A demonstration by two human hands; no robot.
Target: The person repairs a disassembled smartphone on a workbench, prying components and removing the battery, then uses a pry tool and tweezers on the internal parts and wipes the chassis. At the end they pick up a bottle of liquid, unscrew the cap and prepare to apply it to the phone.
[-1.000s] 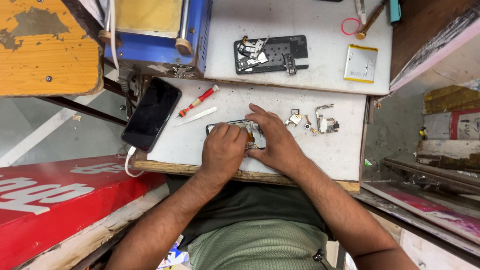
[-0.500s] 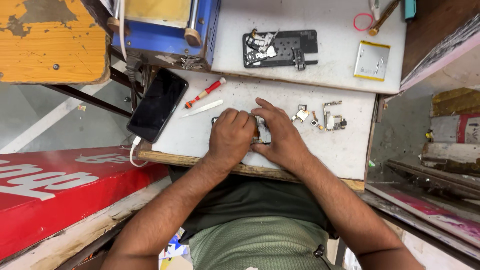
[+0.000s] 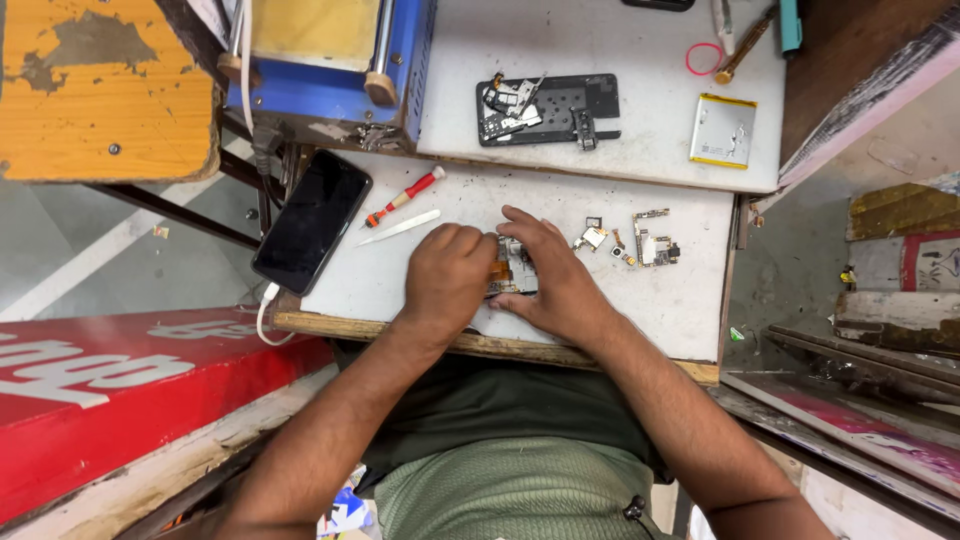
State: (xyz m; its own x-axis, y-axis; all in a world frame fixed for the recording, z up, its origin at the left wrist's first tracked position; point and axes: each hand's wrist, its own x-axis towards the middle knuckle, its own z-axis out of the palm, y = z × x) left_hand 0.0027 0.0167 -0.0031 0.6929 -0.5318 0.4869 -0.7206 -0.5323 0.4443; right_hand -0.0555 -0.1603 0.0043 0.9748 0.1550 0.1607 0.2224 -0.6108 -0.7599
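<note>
Two hands meet at the middle of the frame over a small opened device (image 3: 512, 268) lying on the white counter (image 3: 660, 310). The left hand (image 3: 447, 278) is curled, its fingers folded down onto the device's left side, where an orange strip shows at the fingertips. The right hand (image 3: 545, 272) lies across the device's right side with fingers bent and pressing on it; whether either hand pinches a separate part cannot be told, since the fingers cover most of the device.

Just right of the right hand, loose small circuit parts (image 3: 640, 245) lie scattered on the counter, apart from the fingers. To the left of the left hand sit a red-handled screwdriver (image 3: 404, 197) and a thin white pry tool (image 3: 398, 228), both near but untouched. Further left, a black phone (image 3: 312, 221) rests tilted at the counter's edge, with a white cable (image 3: 266, 312) below it.

In the upper part of the frame, a second, higher board carries a dark phone frame (image 3: 560, 108) with parts on it, a flat silver battery (image 3: 722, 131) to the upper right, and a pink rubber band (image 3: 704, 58). A blue machine (image 3: 330, 70) stands at the upper left of centre.
</note>
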